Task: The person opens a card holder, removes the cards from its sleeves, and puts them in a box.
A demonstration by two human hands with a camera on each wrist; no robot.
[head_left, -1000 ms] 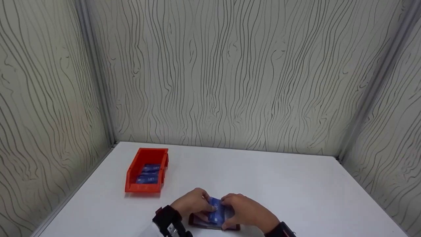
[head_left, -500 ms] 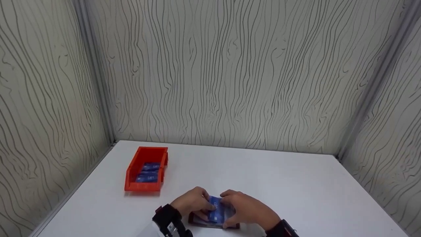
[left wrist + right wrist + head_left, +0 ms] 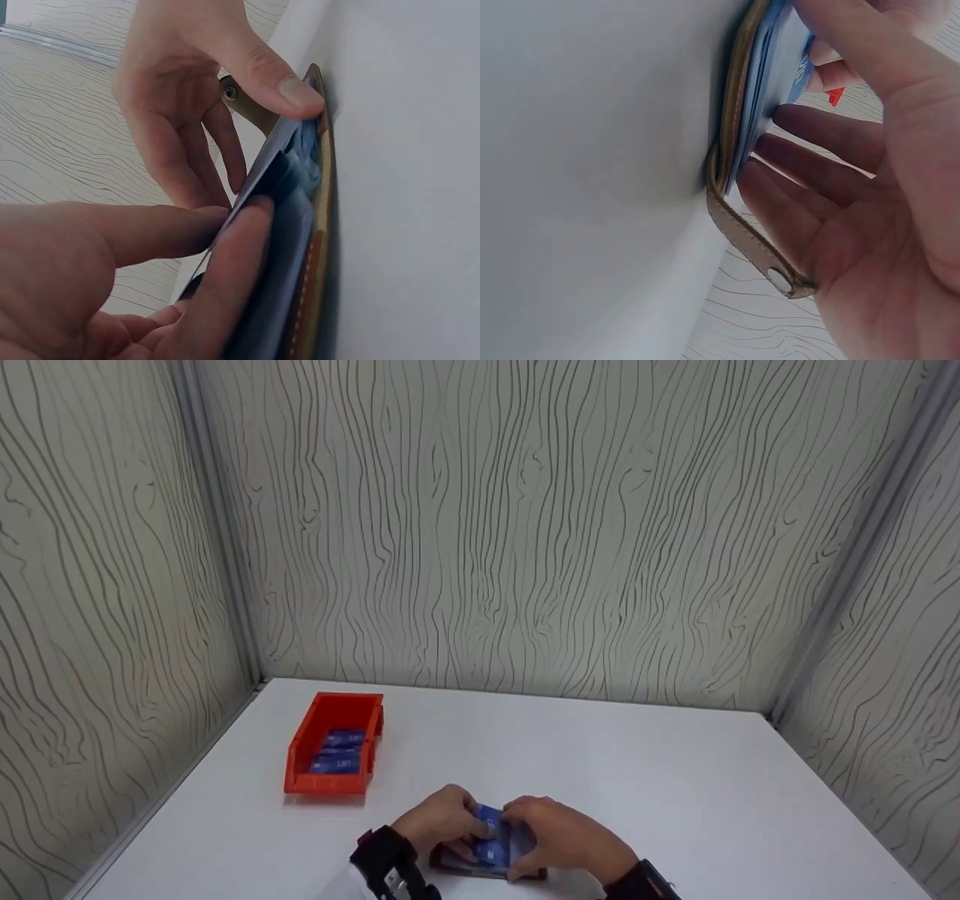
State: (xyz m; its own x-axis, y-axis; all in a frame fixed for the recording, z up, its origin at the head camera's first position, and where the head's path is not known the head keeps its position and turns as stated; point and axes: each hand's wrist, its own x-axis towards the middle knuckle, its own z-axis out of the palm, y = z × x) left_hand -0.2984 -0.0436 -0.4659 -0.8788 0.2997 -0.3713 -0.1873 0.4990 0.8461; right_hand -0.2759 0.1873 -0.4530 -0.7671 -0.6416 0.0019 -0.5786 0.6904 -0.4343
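Note:
A brown leather card holder (image 3: 474, 873) with clear plastic sleeves lies open on the table under both hands. Between thumb and finger, my left hand (image 3: 444, 817) pinches a blue card (image 3: 492, 851) that stands over the sleeves. In the left wrist view, those fingertips are right at the mouth of a sleeve (image 3: 281, 247). My right hand (image 3: 566, 838) holds the sleeves at their other side, thumb on the near edge and fingers at the far edge. Beside its palm, a strap (image 3: 742, 240) with a metal snap sticks out from the holder. The card's lower part is partly hidden.
An orange-red bin (image 3: 324, 786) stands on the left of the white table (image 3: 637, 765), with several blue cards (image 3: 335, 763) lying in it. Patterned panels (image 3: 480, 525) wall in the table at the back and both sides.
My left thumb has slid slightly over the blue card and now covers more of its lettering. My right hand keeps nearly the same hold on the card holder.

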